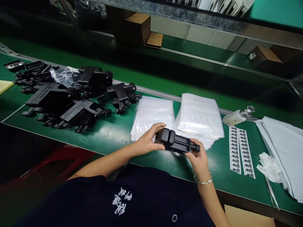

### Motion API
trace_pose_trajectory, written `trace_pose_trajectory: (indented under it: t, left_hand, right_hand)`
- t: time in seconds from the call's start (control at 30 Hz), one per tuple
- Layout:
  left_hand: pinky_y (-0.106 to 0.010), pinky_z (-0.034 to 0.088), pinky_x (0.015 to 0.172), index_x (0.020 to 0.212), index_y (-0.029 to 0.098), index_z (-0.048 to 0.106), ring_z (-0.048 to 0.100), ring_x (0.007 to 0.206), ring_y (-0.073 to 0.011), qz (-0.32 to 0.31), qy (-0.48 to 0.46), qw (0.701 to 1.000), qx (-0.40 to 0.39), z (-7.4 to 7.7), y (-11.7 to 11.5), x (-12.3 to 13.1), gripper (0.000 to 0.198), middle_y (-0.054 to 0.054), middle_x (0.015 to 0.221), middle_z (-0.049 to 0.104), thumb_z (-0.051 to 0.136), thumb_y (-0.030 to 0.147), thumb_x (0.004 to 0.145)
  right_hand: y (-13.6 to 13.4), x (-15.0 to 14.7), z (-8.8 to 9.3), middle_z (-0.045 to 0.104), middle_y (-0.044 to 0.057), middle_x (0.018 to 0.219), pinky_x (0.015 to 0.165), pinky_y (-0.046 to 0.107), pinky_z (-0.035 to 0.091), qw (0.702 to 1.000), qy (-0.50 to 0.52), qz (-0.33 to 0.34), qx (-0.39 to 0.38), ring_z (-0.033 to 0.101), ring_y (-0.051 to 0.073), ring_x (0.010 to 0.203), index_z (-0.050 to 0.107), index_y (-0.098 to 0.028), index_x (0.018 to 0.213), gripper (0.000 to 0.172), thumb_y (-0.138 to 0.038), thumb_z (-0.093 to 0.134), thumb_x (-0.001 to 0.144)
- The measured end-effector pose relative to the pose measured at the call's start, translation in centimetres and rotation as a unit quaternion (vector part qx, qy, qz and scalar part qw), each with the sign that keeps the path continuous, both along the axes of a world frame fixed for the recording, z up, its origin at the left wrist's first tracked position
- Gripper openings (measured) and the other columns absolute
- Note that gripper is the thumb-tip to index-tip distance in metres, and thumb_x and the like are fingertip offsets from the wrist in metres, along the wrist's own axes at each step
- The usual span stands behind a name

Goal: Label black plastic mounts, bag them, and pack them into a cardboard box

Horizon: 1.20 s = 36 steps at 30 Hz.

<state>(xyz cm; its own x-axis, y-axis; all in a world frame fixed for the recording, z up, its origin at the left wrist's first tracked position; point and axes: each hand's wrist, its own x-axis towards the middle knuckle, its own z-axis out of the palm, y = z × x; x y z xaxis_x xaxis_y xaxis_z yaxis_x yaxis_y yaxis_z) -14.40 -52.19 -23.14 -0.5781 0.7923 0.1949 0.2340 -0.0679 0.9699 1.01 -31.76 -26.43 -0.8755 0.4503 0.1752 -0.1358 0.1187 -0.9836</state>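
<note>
Between my two hands, above the front edge of the green bench, is a black plastic clamp bracket (177, 143) with a knob at its right end. My left hand (151, 140) is closed round its left end, by two thick rounded jaws. The right end, close to the knob, is gripped by my right hand (198, 157), with a silver bangle on the wrist. Just behind the bracket lie a stack of clear plastic bags (153, 110) and a thicker stack of plastic bags (200, 113).
Several similar black brackets (75, 110) are piled at the left, near small parts trays (14, 65). At the right are a pump bottle (236, 116), label strips (246, 151), crumpled tissue (270, 167), tweezers (271, 192) and white sheets (288, 151). A metal-edged shelf (189, 19) hangs above.
</note>
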Motion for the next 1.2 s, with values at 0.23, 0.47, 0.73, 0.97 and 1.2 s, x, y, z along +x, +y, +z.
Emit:
trace_pose_trajectory:
  t: [0.23, 0.47, 0.73, 0.97, 1.2]
  left_hand:
    - [-0.048, 0.038, 0.111, 0.144, 0.028, 0.03, 0.053, 0.129, -0.0249, -0.075, 0.334, 0.939, 0.033, 0.8, -0.6, -1.2, 0.061, -0.011, 0.13, 0.063, 0.06, 0.026, 0.091]
    - [-0.049, 0.034, 0.113, 0.141, 0.026, 0.038, 0.054, 0.129, -0.0244, -0.069, 0.352, 0.933, 0.021, 0.8, -0.9, -1.0, 0.05, -0.012, 0.13, 0.063, 0.056, 0.031, 0.094]
    - [-0.029, 0.05, 0.067, 0.111, 0.016, 0.061, 0.063, 0.079, -0.0202, 0.076, -0.206, 0.976, 0.011, 0.7, 0.1, -0.2, 0.06, -0.006, 0.093, 0.067, 0.065, 0.064, 0.076]
    - [-0.031, 0.049, 0.073, 0.109, 0.018, 0.061, 0.061, 0.086, -0.0221, 0.114, -0.097, 0.989, -0.007, 1.0, -0.6, 0.1, 0.059, -0.006, 0.095, 0.065, 0.068, 0.065, 0.072]
    - [-0.034, 0.051, 0.076, 0.112, 0.021, 0.057, 0.062, 0.089, -0.0241, 0.117, 0.114, 0.985, -0.061, 1.2, -1.4, 0.2, 0.061, -0.007, 0.1, 0.064, 0.075, 0.058, 0.067]
  right_hand:
    - [0.7, 0.8, -0.4, 0.062, 0.007, 0.131, 0.103, 0.041, 0.052, 0.996, 0.062, -0.001, 0.067, 0.058, 0.022, 0.124, 0.057, -0.03, 0.124, 0.054, -0.018, 0.077, 0.076]
    - [0.7, 1.0, -0.9, 0.061, 0.01, 0.131, 0.107, 0.048, 0.048, 0.994, 0.045, -0.013, 0.099, 0.057, 0.025, 0.125, 0.055, -0.027, 0.126, 0.054, -0.023, 0.077, 0.077]
    - [-0.4, 1.2, 3.7, 0.07, 0.007, 0.093, 0.07, 0.034, 0.057, 0.956, 0.008, 0.003, 0.292, 0.068, 0.021, 0.081, 0.061, -0.024, 0.118, 0.043, -0.056, 0.048, 0.093]
    - [-0.3, 0.4, 4.6, 0.057, 0.002, 0.07, 0.059, 0.033, 0.047, 0.965, 0.01, 0.005, 0.264, 0.053, 0.018, 0.061, 0.06, -0.023, 0.097, 0.027, -0.045, 0.045, 0.093]
    - [-0.5, -0.5, 3.7, 0.043, -0.004, 0.058, 0.049, 0.027, 0.038, 0.993, -0.113, 0.026, 0.008, 0.043, 0.014, 0.051, 0.055, -0.022, 0.089, 0.031, -0.049, 0.041, 0.092]
